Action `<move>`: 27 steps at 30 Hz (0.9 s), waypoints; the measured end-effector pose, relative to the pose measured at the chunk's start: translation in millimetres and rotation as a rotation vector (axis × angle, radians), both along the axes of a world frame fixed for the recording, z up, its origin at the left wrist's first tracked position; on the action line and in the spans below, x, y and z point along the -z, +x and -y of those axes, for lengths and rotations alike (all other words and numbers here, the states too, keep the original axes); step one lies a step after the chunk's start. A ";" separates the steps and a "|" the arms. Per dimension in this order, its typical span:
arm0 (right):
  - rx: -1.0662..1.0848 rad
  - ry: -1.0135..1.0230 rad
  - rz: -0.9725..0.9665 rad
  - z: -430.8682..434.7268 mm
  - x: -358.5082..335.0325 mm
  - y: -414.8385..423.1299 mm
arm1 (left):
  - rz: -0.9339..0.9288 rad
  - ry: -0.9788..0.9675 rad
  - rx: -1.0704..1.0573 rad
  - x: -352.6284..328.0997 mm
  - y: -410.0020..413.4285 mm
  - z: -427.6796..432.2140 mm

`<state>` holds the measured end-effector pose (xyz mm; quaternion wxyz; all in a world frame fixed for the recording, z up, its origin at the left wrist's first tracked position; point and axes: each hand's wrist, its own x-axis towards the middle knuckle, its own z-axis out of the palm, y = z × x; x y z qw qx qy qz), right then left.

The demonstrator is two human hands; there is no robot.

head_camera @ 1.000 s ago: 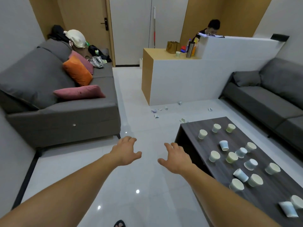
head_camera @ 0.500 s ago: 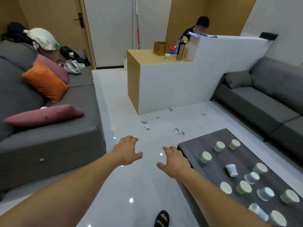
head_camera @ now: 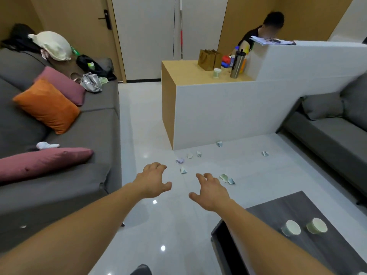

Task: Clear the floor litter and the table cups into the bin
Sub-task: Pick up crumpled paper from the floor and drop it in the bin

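Note:
Several crumpled paper scraps [head_camera: 183, 170] lie scattered on the white tiled floor in front of the white counter, one pair [head_camera: 226, 178] just beyond my right hand. My left hand [head_camera: 154, 180] and my right hand [head_camera: 208, 190] stretch forward above the floor, fingers loosely spread, both empty. Two paper cups [head_camera: 291, 228] stand on the dark wooden coffee table [head_camera: 327, 253] at the lower right; the table's remainder is cut off. No bin is in view.
A grey sofa [head_camera: 83, 175] with pink and orange cushions runs along the left. A second grey sofa [head_camera: 327, 139] stands at the right. The white-and-wood counter [head_camera: 228, 114] is ahead, with a person behind it and a cup [head_camera: 217, 73] on top.
I have walked forward toward the counter. The litter is nearer, and most of the table cups have slid out of view at the lower right. Both hands remain empty.

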<state>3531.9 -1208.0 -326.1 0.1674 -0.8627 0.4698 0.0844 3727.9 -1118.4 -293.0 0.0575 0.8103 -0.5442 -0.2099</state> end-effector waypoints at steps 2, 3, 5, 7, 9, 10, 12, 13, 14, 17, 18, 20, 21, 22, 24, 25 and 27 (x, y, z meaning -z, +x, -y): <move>0.007 0.012 -0.012 36.6 6.2 14.8 | -0.019 0.013 -0.012 10.1 16.2 36.0; 0.010 0.016 -0.021 56.0 9.5 22.9 | -0.034 0.019 -0.010 16.5 24.9 54.2; 0.013 0.019 -0.050 96.9 15.7 41.3 | -0.055 0.043 0.002 30.2 44.8 93.4; 0.016 0.014 -0.078 137.0 20.3 60.9 | -0.065 0.064 0.011 42.3 65.6 136.2; 0.030 0.012 -0.096 177.0 21.7 79.7 | -0.078 0.066 0.024 50.7 88.0 182.7; 0.031 0.010 -0.109 197.3 21.0 89.0 | -0.091 0.065 0.030 52.5 98.4 205.6; 0.030 0.011 -0.136 233.3 19.2 105.6 | -0.115 0.071 0.053 51.0 114.5 245.6; 0.032 0.007 -0.135 250.3 20.1 113.8 | -0.119 0.071 0.067 51.2 122.7 264.9; 0.035 0.006 -0.132 267.5 21.2 123.0 | -0.118 0.071 0.076 51.8 131.7 283.9; 0.039 0.051 -0.139 311.8 30.8 147.9 | -0.118 0.084 0.067 57.4 156.7 332.6; 0.031 0.069 -0.141 326.1 37.2 154.1 | -0.117 0.101 0.059 61.7 164.0 346.5; 0.010 0.100 -0.147 357.0 50.1 165.5 | -0.108 0.151 0.043 72.6 176.9 372.7; 0.000 0.112 -0.150 376.1 58.1 171.5 | -0.109 0.175 0.035 79.8 183.1 387.3; -0.013 0.128 -0.156 396.1 67.4 177.2 | -0.116 0.199 0.027 88.0 188.7 401.6; -0.053 0.169 -0.180 435.5 87.0 189.5 | -0.133 0.243 -0.007 105.2 198.6 430.2; -0.076 0.191 -0.185 455.9 98.3 196.5 | -0.143 0.259 -0.035 113.6 204.2 445.9; -0.127 0.233 -0.194 497.3 123.0 210.9 | -0.160 0.287 -0.108 132.1 216.3 477.9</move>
